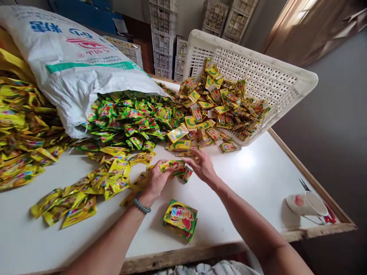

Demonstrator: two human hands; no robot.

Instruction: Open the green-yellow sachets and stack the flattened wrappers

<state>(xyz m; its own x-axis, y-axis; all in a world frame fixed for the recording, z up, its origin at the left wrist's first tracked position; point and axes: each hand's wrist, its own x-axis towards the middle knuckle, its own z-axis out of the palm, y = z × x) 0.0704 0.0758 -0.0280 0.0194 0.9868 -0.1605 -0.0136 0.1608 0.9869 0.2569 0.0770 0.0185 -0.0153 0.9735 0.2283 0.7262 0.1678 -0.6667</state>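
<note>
My left hand [157,178], with a beaded bracelet on its wrist, is closed around a few yellow and green candy sachets [179,166] above the table. My right hand [204,167] is just to the right of them, its thumb and fingers apart near the sachets' end; whether it touches them I cannot tell. Beyond it lies a pile of small yellow boxes [213,110], spilling from a tipped white crate [258,72]. Green sachets [129,118] heap at the mouth of a white woven sack [83,72]. Loose yellow sachets [86,191] lie left of my left hand.
Two stacked "Twins" boxes [180,219] lie near the table's front edge. A white cup [306,204] rests on its side at the right, by scissors with red handles [331,215]. More yellow sachets [17,133] are heaped far left. Stacked crates [163,38] stand behind the table.
</note>
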